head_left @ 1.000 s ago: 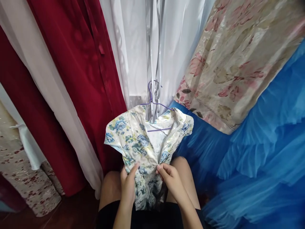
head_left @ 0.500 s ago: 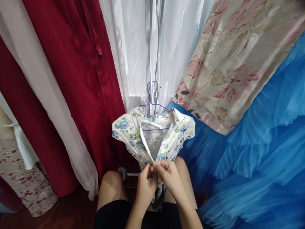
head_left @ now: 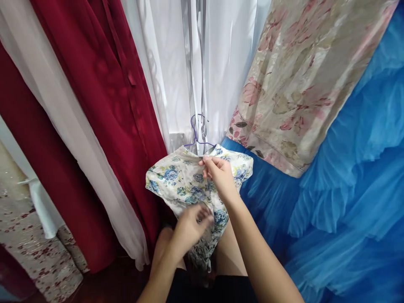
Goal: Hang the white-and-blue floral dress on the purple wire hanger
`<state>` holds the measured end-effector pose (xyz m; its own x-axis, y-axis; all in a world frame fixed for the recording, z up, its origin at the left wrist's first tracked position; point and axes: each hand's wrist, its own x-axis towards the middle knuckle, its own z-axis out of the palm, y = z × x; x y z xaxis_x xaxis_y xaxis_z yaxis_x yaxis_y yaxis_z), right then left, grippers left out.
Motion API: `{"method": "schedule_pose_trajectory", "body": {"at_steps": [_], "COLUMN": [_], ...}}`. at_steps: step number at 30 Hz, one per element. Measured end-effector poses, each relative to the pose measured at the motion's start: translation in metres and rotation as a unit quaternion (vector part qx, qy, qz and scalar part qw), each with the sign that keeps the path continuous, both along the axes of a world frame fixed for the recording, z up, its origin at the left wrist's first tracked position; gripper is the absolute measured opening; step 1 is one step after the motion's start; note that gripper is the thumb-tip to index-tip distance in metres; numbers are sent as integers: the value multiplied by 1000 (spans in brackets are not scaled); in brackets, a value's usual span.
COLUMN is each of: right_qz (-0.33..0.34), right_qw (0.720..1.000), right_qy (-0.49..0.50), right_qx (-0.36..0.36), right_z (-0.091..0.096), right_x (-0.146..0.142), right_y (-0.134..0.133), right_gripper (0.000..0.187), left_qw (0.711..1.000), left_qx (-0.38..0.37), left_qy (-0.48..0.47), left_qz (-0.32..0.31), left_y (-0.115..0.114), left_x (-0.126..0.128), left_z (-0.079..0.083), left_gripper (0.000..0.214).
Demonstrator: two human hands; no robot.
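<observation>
A small white dress with blue flowers (head_left: 176, 185) hangs on a purple wire hanger (head_left: 195, 136) in front of me, its lower part over my knees. My right hand (head_left: 219, 174) is up at the collar, fingers pinched on the fabric near the neckline. My left hand (head_left: 191, 227) is lower down, closed on the front of the dress at about waist height, a little blurred by motion. The dress front now lies shut, so the inside lining is hidden.
Garments hang all round: a dark red dress (head_left: 104, 105) and a sheer white one (head_left: 57, 109) at left, white curtain-like fabric (head_left: 227, 63) behind, a beige floral brocade (head_left: 299, 84) and blue tulle (head_left: 347, 189) at right. Dark wooden floor (head_left: 104, 286) lies below.
Both hands were pinching the dress front together low down. My right hand has since risen to the collar, the left stays lower, and the open front has closed.
</observation>
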<state>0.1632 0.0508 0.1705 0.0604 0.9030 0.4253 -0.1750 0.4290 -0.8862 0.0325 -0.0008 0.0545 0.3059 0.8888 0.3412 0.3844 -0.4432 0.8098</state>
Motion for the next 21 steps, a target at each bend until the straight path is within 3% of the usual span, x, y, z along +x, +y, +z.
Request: {"method": "schedule_pose_trajectory", "body": {"at_steps": [3, 5, 8, 11, 15, 17, 19, 21], "right_qz": [19, 22, 9, -20, -18, -1, 12, 22], "right_qw": [999, 999, 998, 996, 989, 990, 990, 990], "right_qy": [-29, -35, -34, -79, -143, -138, -134, -137], "right_qx": [2, 20, 52, 42, -13, -29, -39, -38], "right_z": [-7, -8, -10, -22, -50, -59, -60, -57], "right_x": [1, 1, 2, 2, 3, 4, 3, 0], "right_y": [-6, -5, 0, 10, 12, 7, 0, -5], "right_gripper": [34, 33, 32, 33, 35, 35, 34, 33], "left_qw": [974, 959, 941, 918, 894, 877, 836, 782], "left_qx": [167, 250, 330, 383, 381, 331, 234, 96], "left_qy": [-87, -58, 43, 45, -112, -229, -390, -550], "left_qz": [128, 118, 66, 95, 209, 262, 307, 275], "left_y": [27, 43, 56, 58, 76, 99, 123, 138], "left_x": [-16, -17, -9, -5, -37, -68, -100, -122], "left_z": [71, 105, 131, 141, 152, 150, 138, 115], "left_gripper": [39, 38, 18, 21, 20, 21, 17, 15]}}
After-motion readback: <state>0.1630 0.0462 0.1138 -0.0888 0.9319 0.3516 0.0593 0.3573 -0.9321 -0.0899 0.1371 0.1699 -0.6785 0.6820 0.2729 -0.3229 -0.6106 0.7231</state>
